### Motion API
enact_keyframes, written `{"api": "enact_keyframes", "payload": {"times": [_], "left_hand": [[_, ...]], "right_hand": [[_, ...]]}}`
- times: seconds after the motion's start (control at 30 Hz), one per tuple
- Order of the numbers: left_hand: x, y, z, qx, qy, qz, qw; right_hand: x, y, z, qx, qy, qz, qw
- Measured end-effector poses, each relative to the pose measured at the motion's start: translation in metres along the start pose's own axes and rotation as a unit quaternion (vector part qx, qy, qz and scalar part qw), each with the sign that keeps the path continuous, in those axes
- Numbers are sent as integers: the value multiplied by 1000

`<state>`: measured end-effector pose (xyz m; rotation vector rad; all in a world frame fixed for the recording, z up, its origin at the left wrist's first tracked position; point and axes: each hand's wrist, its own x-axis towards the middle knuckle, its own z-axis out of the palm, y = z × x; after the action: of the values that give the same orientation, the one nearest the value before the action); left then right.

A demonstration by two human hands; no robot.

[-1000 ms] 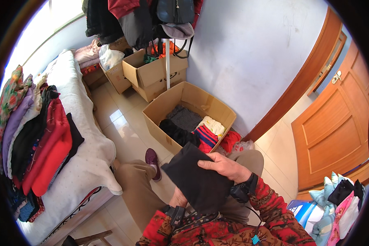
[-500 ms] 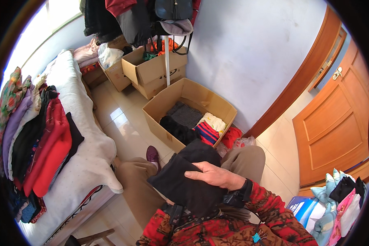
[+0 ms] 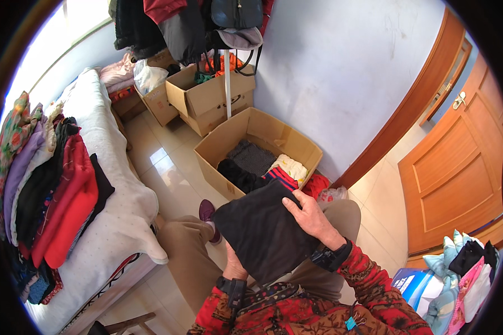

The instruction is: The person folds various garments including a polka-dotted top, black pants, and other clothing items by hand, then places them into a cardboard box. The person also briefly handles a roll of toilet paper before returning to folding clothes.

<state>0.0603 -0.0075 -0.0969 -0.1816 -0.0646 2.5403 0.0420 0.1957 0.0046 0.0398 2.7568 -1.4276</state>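
Note:
A folded black garment [image 3: 265,231] lies spread as a rough square above my lap; which kind of garment it is I cannot tell. My right hand [image 3: 313,219] grips its right edge, thumb on top and the other fingers partly underneath. At its lower left edge is my left hand [image 3: 234,264], closed on the cloth, its fingers mostly hidden beneath. Just beyond my knees stands an open cardboard box [image 3: 221,177]. Inside it are a dark grey knit [image 3: 251,157], a black fluffy piece [image 3: 237,174], a striped red and blue piece [image 3: 282,177] and a cream-coloured cloth [image 3: 290,166].
On the left, a bed with a white cover [image 3: 126,223] bears a row of folded clothes [image 3: 67,195]. More cardboard boxes [image 3: 215,103] stand behind, under hanging clothes and bags [image 3: 237,14]. A wooden door [image 3: 458,167] is at right, with a clothes pile [image 3: 458,279] near it.
The black garment has been opened out flatter and turned. My right hand has moved right and away to its edge; my left hand has come into view at the lower left.

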Motion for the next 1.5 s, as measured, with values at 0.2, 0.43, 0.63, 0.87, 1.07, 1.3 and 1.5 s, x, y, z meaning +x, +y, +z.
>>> {"api": "enact_keyframes", "payload": {"times": [0.2,0.43,0.63,0.87,1.07,1.3,1.5], "left_hand": [[7,4,10,28,-6,6,1000],[4,15,3,34,-20,-12,999],[-2,37,30,71,-76,-27,994],[-17,50,51,326,-13,-128,936],[-15,49,89,639,-71,-67,763],[-19,14,98,759,-16,144,635],[-23,20,100,593,-21,112,797]], "right_hand": [[7,10,1,56,46,-54,996],[-3,21,-5,412,-167,161,881],[-9,21,-1,393,-116,17,912],[-20,-3,-16,197,-84,-76,974],[-24,-22,-24,-39,-28,-207,977],[-28,-30,-18,-37,10,-251,967],[-6,17,-37,252,43,-69,964]]}}
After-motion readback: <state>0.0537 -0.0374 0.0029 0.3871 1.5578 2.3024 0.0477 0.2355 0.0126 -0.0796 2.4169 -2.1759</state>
